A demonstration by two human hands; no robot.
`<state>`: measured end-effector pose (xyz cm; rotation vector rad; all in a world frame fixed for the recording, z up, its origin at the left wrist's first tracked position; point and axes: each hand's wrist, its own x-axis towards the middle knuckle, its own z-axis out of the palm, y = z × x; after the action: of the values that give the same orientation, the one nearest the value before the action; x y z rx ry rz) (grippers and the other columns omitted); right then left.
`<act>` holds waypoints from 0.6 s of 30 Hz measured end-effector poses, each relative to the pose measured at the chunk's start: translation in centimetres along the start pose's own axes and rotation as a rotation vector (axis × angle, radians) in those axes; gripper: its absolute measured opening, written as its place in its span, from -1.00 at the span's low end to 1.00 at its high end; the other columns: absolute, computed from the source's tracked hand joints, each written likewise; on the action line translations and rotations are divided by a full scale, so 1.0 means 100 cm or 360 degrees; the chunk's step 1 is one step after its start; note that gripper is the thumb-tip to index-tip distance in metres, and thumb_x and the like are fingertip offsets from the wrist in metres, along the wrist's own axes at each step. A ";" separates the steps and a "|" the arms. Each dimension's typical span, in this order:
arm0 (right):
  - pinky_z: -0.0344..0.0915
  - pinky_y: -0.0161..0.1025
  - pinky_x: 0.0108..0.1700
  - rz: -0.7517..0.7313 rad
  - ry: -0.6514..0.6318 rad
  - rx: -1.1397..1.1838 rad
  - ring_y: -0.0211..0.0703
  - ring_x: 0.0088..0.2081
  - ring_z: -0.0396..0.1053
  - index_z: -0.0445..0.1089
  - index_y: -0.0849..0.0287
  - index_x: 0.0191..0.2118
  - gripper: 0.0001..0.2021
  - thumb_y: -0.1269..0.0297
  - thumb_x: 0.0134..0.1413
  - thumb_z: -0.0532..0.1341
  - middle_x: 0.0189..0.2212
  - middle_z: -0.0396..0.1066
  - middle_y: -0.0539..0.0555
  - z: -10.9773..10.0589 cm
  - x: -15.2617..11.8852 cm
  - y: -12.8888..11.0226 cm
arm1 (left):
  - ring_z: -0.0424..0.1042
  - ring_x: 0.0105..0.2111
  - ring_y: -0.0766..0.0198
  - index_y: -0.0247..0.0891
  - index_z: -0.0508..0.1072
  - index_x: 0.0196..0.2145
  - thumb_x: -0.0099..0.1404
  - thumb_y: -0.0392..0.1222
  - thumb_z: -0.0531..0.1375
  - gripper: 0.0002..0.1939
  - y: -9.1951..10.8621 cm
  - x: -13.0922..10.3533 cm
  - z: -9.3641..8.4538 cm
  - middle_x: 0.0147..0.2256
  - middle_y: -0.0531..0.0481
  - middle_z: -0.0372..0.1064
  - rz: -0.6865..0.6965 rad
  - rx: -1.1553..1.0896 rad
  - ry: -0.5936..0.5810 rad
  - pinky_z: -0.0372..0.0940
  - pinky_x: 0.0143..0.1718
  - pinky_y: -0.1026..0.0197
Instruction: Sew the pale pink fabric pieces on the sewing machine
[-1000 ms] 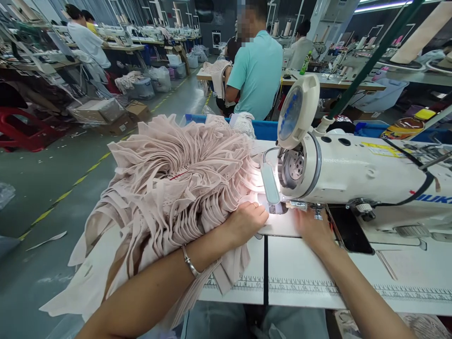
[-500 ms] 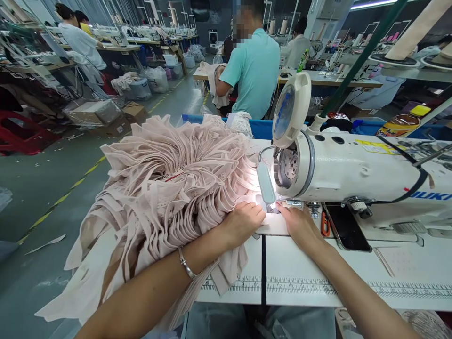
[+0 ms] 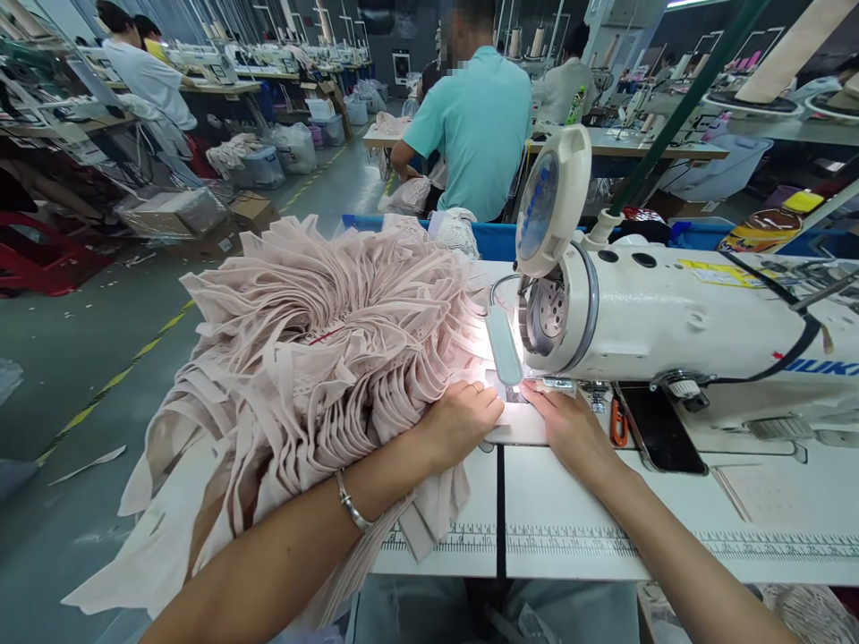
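My left hand (image 3: 464, 418) lies at the left of the sewing machine's needle area, its fingers curled closed on the edge of the pale pink fabric. A large gathered pile of pale pink fabric pieces (image 3: 335, 358) spreads over the table under and beside my left forearm. On the other side of the needle, my right hand (image 3: 567, 420) has its fingers drawn together, tips close to the presser foot; what they hold is hidden. The white sewing machine (image 3: 671, 313) stands above both hands. A pale green lamp (image 3: 503, 346) lights the stitching spot and partly covers it.
Right of my right hand lie orange thread snips (image 3: 618, 423) and a black phone (image 3: 661, 429). A printed ruler (image 3: 570, 541) runs along the table front. A drink bottle (image 3: 771, 225) is behind the machine. Ahead sits a co-worker in a teal shirt (image 3: 487, 134).
Both my hands stay almost in place at the needle area. The co-worker ahead has lowered an arm and the cloth at their side. The view has shifted slightly.
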<state>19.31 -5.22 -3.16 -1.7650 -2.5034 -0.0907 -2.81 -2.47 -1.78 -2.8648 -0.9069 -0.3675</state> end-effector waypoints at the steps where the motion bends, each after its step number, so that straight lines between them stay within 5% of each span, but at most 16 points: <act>1: 0.31 -0.05 0.12 -0.0013 0.0031 -0.0008 -0.03 0.08 0.36 0.36 0.10 0.17 -0.37 0.66 0.05 -0.07 0.10 0.43 0.12 0.001 0.000 0.000 | 0.32 -0.39 0.20 -0.27 0.31 -0.43 0.50 -0.07 0.01 -0.65 0.000 0.000 0.001 -0.40 -0.02 0.33 0.0000 -0.0001 0.0006 0.14 -0.38 0.17; 8: 0.26 0.01 0.14 -0.0014 0.0039 -0.0021 0.00 0.09 0.34 0.37 0.10 0.17 -0.36 0.67 0.03 -0.07 0.10 0.43 0.13 0.002 0.001 0.000 | 0.31 -0.40 0.20 -0.26 0.30 -0.43 0.49 -0.07 0.04 -0.66 0.000 0.000 0.003 -0.41 -0.02 0.33 -0.0008 0.0008 0.0033 0.13 -0.39 0.18; 18: 0.28 -0.16 -0.13 0.0215 -0.0324 -0.0043 -0.03 -0.07 0.41 0.28 0.04 0.25 -0.31 0.67 0.06 -0.09 -0.03 0.49 0.16 -0.009 0.004 -0.012 | 0.31 -0.40 0.21 -0.25 0.27 -0.42 0.48 -0.22 0.04 -0.74 -0.001 -0.002 0.004 -0.41 0.01 0.31 0.0032 0.0063 0.0122 0.13 -0.37 0.17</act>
<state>18.04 -5.31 -2.20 -2.0441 -2.5158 0.0673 -2.97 -2.43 -2.23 -2.8010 -0.8615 -0.4485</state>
